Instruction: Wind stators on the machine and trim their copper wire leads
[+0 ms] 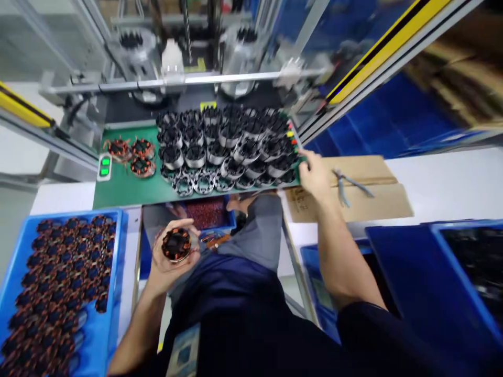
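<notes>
My left hand (173, 262) is closed around a wound motor stator (176, 244), with copper coils around its dark centre, held above my lap. At the right end of the green work surface (126, 191), my right hand (314, 175) has its fingers curled at the edge, close to small coloured buttons (291, 134). Whatever those fingers grip is hidden. Several unwound stator cores (194, 154), black with silvery rims, stand stacked and in rows left of that hand. A few copper-wound stators (142, 167) lie on the surface's left part.
A blue tray (102, 335) of wound stators stands at left. Winding machinery (236, 63) and a metal bar (196, 79) lie beyond the green surface. Pliers (348, 187) rest on cardboard (377, 201) at right. Below is a blue bin (230, 212) with reddish pieces.
</notes>
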A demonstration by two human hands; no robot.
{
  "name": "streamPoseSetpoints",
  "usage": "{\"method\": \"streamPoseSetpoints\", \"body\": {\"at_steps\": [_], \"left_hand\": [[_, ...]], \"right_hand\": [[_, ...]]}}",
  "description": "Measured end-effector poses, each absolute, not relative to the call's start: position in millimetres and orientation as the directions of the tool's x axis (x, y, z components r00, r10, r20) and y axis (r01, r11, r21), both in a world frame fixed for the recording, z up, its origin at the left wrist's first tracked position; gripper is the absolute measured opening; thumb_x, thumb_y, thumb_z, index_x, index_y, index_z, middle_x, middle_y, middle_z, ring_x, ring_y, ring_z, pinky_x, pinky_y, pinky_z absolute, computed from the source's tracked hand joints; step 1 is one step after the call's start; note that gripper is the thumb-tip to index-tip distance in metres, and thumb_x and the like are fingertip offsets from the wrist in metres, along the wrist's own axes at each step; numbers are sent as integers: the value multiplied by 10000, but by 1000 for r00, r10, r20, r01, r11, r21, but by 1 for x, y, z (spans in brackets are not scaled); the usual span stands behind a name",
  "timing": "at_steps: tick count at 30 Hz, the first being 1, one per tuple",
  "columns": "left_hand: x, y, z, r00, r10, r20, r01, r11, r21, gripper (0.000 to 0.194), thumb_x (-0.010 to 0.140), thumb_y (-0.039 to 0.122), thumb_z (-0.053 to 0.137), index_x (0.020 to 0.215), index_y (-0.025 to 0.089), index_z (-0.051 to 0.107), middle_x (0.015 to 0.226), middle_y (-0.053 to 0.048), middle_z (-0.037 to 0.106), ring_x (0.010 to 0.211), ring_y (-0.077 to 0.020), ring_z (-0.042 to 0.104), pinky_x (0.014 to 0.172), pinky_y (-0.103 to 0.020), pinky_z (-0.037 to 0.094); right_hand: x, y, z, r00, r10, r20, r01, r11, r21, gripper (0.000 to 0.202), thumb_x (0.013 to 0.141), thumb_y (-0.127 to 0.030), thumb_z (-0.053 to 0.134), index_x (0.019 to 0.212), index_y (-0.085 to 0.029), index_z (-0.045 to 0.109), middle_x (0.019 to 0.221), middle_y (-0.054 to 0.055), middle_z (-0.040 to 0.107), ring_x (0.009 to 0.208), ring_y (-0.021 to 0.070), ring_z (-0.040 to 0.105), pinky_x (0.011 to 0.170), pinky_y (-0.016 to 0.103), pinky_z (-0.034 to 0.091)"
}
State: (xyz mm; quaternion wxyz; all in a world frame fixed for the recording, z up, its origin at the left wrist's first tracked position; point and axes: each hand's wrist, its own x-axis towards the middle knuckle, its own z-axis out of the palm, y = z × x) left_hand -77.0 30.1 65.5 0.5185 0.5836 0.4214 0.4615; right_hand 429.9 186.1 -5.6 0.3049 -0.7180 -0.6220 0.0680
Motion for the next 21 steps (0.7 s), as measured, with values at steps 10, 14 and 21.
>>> {"method": "streamPoseSetpoints", "body": {"at_steps": [10,14,21], "left_hand": [[-44,18,39,307,951,-23,60,4,998,775,937,270,1060,1589,287,642,1320,-117,798,1190,-290,821,1110,-452,664],[-35,23,43,349,936,-48,87,18,996,884,912,300,1092,1658,296,618,1413,-149,780,1277,-326,802,1087,-456,678],[-33,30,56,262,952,157,278,-230,932,583,975,471,1061,1437,249,783,1366,-74,859,1212,-292,866,1062,-468,719]], "right_hand": [[242,22,81,-148,983,104,244,138,-960,249,1075,-354,892,1283,-477,952,1293,41,919,1196,354,878,1094,585,751],[225,16,93,-279,960,19,195,76,-978,328,1079,-327,919,1362,-492,931,1132,1,924,944,254,883,869,429,773],[258,16,100,-449,893,18,351,195,-916,349,1136,-312,853,1436,-482,906,1015,22,868,843,243,822,798,414,721]]}}
